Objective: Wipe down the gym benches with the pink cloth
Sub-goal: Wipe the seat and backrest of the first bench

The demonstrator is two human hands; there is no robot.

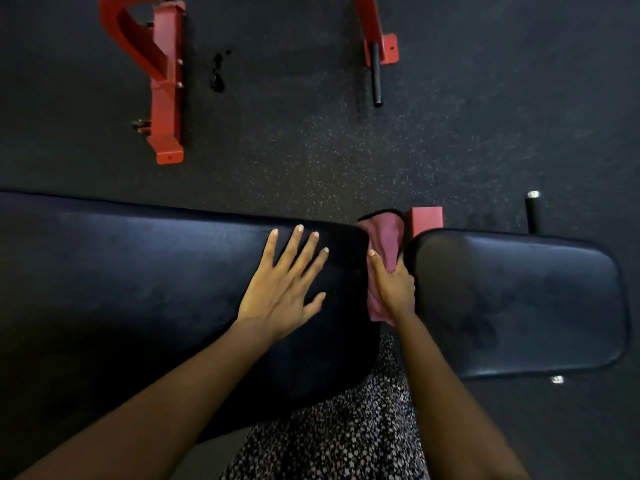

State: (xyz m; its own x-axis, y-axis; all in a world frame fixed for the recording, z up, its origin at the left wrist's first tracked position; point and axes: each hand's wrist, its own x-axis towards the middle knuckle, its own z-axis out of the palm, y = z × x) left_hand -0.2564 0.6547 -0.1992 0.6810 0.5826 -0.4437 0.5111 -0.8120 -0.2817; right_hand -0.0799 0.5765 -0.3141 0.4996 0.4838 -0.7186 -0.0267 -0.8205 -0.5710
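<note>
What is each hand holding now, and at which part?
The right hand grips the pink cloth near its middle; the left hand holds nothing, resting flat on the long black padded bench.

Forearms (166, 389) are bare. Clothing-wise it's a black garment (332, 427) with tiny white floral print, just below the bench (138, 271).

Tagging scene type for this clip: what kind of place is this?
Most likely a gym: a black padded bench, a red steel frame and speckled rubber flooring. The right hand grips a pink cloth between the bench's pads.
</note>
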